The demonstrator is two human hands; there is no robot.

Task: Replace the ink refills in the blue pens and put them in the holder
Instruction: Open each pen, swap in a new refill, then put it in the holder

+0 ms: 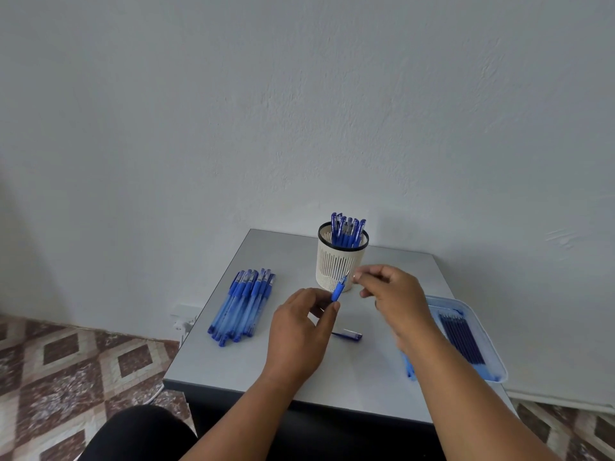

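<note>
My left hand (301, 322) grips a blue pen (339, 288) by its barrel, tip pointing up and to the right. My right hand (391, 294) hovers just right of the tip, its fingers curled close to the point; whether they touch it I cannot tell. A pen cap (347, 335) lies on the table below my hands. The white slotted holder (337, 261) stands behind, with several blue pens (347, 229) upright in it. A row of several capped blue pens (244, 304) lies on the left of the table.
A pale blue tray (481, 331) with several dark ink refills (461, 337) sits at the table's right edge, partly behind my right forearm. Some blue pieces (409, 369) lie beside it. The small grey table (352, 387) stands against a white wall, over patterned floor tiles.
</note>
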